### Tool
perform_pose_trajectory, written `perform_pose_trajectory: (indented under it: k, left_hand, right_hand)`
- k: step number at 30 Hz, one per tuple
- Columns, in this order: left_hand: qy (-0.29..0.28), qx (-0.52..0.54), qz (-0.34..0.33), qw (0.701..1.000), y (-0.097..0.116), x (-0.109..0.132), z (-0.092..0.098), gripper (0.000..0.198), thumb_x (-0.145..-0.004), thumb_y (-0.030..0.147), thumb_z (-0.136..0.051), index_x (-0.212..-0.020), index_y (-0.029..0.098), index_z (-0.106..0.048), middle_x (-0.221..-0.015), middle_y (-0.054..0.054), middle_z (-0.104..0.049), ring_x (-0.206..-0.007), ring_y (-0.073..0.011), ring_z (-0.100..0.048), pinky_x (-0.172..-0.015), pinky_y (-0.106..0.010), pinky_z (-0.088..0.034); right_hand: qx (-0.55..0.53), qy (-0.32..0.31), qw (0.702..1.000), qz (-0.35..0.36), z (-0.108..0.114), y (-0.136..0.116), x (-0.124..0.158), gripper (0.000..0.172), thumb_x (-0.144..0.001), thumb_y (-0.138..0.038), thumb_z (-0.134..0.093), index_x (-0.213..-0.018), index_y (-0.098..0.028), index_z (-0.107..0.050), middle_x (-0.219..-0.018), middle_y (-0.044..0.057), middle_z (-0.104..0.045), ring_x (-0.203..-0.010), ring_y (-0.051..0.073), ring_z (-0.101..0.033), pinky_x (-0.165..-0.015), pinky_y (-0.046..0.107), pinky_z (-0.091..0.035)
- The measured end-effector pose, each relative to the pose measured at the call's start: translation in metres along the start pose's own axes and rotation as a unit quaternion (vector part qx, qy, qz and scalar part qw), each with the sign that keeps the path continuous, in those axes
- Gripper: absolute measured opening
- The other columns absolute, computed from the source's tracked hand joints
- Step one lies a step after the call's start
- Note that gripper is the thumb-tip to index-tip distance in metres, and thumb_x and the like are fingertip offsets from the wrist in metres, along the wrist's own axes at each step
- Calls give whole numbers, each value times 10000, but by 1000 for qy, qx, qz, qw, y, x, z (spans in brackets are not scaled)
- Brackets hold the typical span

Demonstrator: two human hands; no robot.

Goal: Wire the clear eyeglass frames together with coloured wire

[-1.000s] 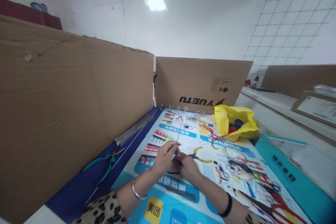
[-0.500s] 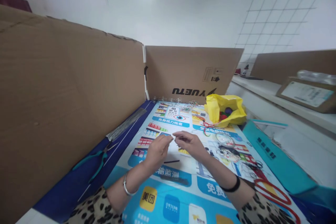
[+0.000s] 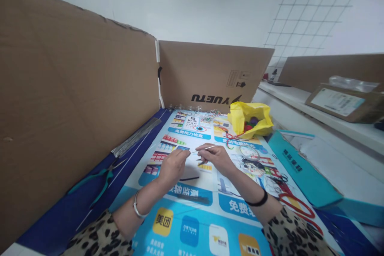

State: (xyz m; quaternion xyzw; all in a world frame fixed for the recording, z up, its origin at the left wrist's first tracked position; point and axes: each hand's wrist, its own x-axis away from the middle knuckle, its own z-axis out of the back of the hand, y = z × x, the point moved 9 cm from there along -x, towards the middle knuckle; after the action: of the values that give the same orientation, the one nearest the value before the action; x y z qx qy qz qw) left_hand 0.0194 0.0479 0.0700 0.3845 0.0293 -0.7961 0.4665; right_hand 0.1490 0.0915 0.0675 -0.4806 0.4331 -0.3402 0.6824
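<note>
Between my two hands runs a thin pale wire (image 3: 194, 152). My left hand (image 3: 175, 165) pinches one end of it between thumb and fingertips. The other stretch passes through the fingers of my right hand (image 3: 216, 159), which are closed around it. Below the right fingers a small dark pointed tip (image 3: 201, 163) sticks out; its kind I cannot make out. Both hands hover over a printed sheet (image 3: 177, 204). Just under them a thin dark stick (image 3: 190, 178) lies on the sheet, and nearer to me is a dark grey bundle of fine strands (image 3: 193, 199).
Teal-handled pliers (image 3: 103, 180) and a bundle of grey wires (image 3: 135, 138) lie along the left cardboard wall (image 3: 75, 88). On the right are a yellow bag (image 3: 237, 118), a clear round dish (image 3: 249, 153), red-handled scissors (image 3: 295, 208) and a teal box (image 3: 303, 172).
The wire now shows plainly between my hands, which have come slightly left in the picture. My right fingers have curled in more. The whole view has shifted a little.
</note>
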Motion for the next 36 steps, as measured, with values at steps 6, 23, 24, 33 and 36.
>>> perform_pose_trajectory:
  k: [6,23,24,33,36]
  left_hand:
    - [-28,12,27,999,-5,1,-10,248,-866,147,-376,-961,199,-600,-840,-42,-649,-800,-154,-585,-695,-251,-451]
    - [-126,29,114,985,-19,3,-25,266,-896,285,-360,-1002,262,-603,-947,-6,-674,-819,-145,-610,-663,-224,-401]
    - [-135,34,122,983,-20,3,-26,272,-897,297,-355,-1006,265,-602,-948,-5,-676,-821,-149,-613,-660,-228,-398]
    - [-158,61,154,973,-31,4,-31,282,-882,333,-353,-926,270,-624,-825,9,-680,-738,-154,-606,-598,-227,-363]
    - [-176,75,163,968,-35,6,-35,266,-874,322,-367,-920,266,-624,-829,15,-676,-746,-146,-599,-628,-222,-371]
  right_hand:
    - [-19,46,999,-12,4,14,0,231,-740,-373,-631,-753,-156,-710,-739,29,-627,-516,76,-519,-479,224,-493]
    - [-85,65,992,-69,0,43,0,233,-713,-380,-662,-781,-160,-694,-657,2,-612,-492,74,-508,-488,223,-414]
    - [-88,70,991,-72,1,46,0,232,-710,-380,-666,-781,-160,-690,-644,-1,-609,-487,74,-506,-486,222,-412]
    - [-126,108,981,-105,10,63,-1,229,-675,-361,-696,-751,-147,-665,-597,-18,-580,-468,57,-452,-456,204,-330]
    - [-155,116,972,-133,9,71,0,231,-645,-355,-715,-728,-149,-655,-590,-21,-571,-466,55,-449,-448,201,-320]
